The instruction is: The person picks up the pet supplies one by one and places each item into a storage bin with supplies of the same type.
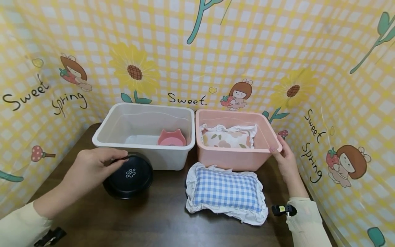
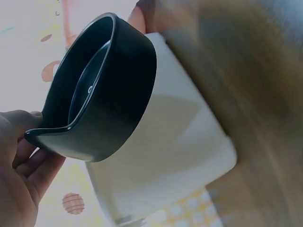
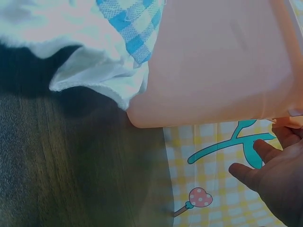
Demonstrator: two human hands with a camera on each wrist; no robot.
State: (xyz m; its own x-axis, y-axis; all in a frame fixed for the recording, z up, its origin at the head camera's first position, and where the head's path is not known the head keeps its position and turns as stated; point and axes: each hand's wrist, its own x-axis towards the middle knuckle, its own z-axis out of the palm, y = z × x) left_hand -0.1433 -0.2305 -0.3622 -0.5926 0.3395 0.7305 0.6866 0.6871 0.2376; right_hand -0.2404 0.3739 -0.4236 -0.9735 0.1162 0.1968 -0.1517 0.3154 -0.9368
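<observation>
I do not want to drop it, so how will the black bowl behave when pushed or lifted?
The black bowl is probably stiff: pinched at one edge, it shows no sag. Its smooth surface could be slippery. If set on its side, it might roll, being rounded.

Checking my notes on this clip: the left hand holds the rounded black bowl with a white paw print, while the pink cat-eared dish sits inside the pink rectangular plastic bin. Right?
Wrong bin: the pink cat-eared dish sits inside the white rectangular plastic bin, as the head view shows. The left hand does hold the rounded black bowl with a white paw print.
</observation>
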